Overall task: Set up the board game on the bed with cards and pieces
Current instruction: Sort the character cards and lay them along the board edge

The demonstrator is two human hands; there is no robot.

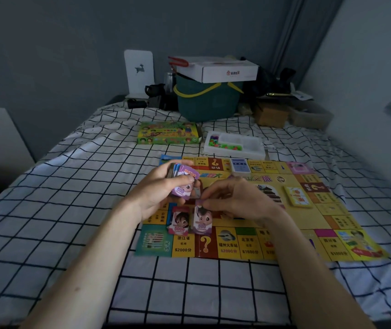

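A yellow game board (284, 224) lies flat on the checked bed sheet. My left hand (163, 188) grips a stack of play-money notes (181, 180) above the board's left side, a purple 500 note on top. My right hand (235, 198) pinches the top edge of a purple 500 note (201, 222) that lies on a small pile on the board. Beside that pile sits a pink 5000 note pile (179, 222). A blue card deck (240, 166) and a yellow card deck (297, 197) rest on the board.
The green game box (168, 134) and a white tray of coloured pieces (233, 144) lie beyond the board. A teal basket (207, 100) with a white box on top, cardboard boxes and dark items stand at the bed's far end. Walls close in on both sides.
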